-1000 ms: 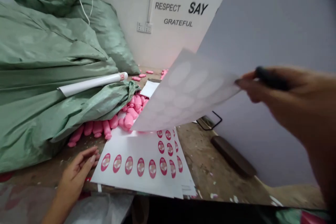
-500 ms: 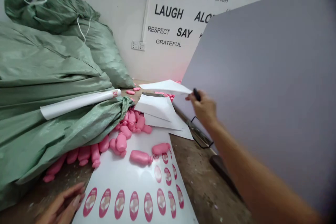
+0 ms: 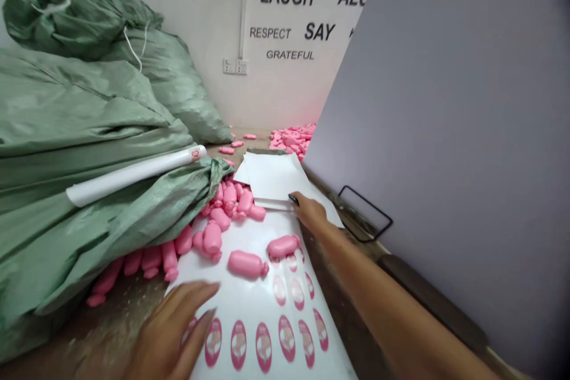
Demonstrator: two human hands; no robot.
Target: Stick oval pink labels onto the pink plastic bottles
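My right hand (image 3: pixel 312 212) is closed around a small black pen-like tool (image 3: pixel 293 198), whose kind I cannot make out. It rests at the near edge of a stack of white paper sheets (image 3: pixel 274 175). At the lower left, my left hand (image 3: pixel 171 332) is open, thumb and fingers apart, over the left part of a glossy white sheet (image 3: pixel 249 225) printed with pink oval stickers (image 3: pixel 263 347). Two pink bottle-shaped pieces (image 3: pixel 247 264) lie on this sheet. More pink pieces (image 3: pixel 212 237) are heaped along its left side, partly under green cloth.
Large green sacks (image 3: pixel 80 113) fill the left, with a rolled white sheet (image 3: pixel 133 177) lying on one. A big grey panel (image 3: pixel 436 130) leans at the right, near a black wire frame (image 3: pixel 369 208). Another pink pile (image 3: pixel 291 139) lies by the wall.
My right hand has come down and nearer; the white sheet it held raised now lies on the stack. My left hand has moved right and up, over the sticker sheet.
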